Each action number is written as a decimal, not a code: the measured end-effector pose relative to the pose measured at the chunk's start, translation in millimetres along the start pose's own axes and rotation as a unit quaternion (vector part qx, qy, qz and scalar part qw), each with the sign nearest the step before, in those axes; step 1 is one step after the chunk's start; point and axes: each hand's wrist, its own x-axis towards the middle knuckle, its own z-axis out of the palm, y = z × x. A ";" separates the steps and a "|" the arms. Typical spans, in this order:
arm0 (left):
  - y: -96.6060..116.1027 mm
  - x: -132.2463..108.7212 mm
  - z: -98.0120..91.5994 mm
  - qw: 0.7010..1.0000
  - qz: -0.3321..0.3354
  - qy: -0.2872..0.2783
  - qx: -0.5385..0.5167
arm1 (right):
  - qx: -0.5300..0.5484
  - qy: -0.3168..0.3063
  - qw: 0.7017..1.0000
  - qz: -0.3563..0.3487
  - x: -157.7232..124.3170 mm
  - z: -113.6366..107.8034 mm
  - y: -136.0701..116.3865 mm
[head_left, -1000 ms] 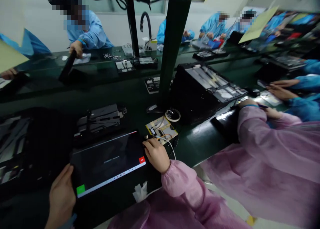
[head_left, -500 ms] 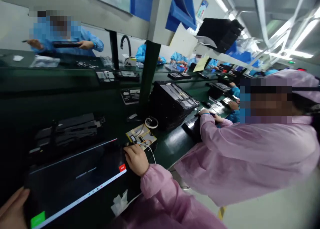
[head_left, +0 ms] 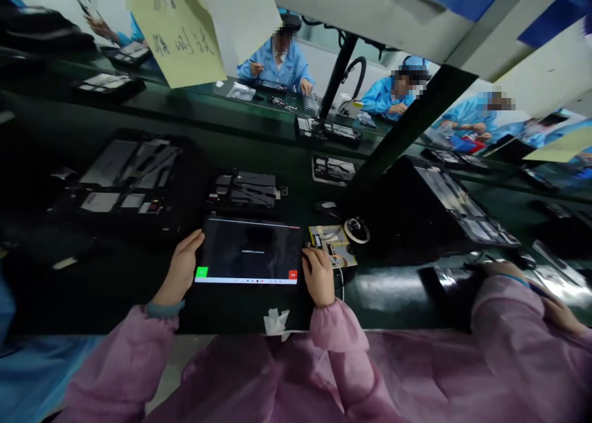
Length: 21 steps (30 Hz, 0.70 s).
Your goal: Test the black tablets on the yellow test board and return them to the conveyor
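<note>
A tablet [head_left: 252,250] with a lit dark screen is tilted up over the green bench in front of me. Its screen carries a green block at lower left, a red block at lower right and a light bar along the bottom. My left hand [head_left: 181,269] grips the left edge, thumb toward the front. At the right edge, my right hand [head_left: 319,276] is closed with bent fingers on the side; its fingertips are partly hidden. A white cable [head_left: 341,276] runs down beside that hand. Just behind the tablet lies an opened device [head_left: 247,190] with exposed inner parts.
A yellow-edged board [head_left: 333,233] and a coiled white cable [head_left: 357,230] lie right of the tablet. Stacks of opened devices stand left [head_left: 124,170] and right [head_left: 444,207]. Crumpled tissue [head_left: 276,321] lies at the front edge. A co-worker's pink sleeve [head_left: 509,312] is at right.
My view has swung from the right-hand co-worker round to the tablet, which now sits centrally. Both hands remain at its edges.
</note>
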 end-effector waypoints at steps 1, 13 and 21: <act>0.4 -0.7 0.1 1.000 -0.005 0.003 -0.005 | -0.005 0.002 1.000 -0.003 1.1 0.2 -0.9; 4.7 -4.9 6.0 1.000 0.005 0.006 -0.029 | -0.075 0.018 0.997 -0.031 12.3 -23.7 -38.8; 6.8 -9.1 2.7 0.999 0.036 0.000 -0.009 | 0.074 -0.156 0.959 -0.224 7.6 54.5 -161.2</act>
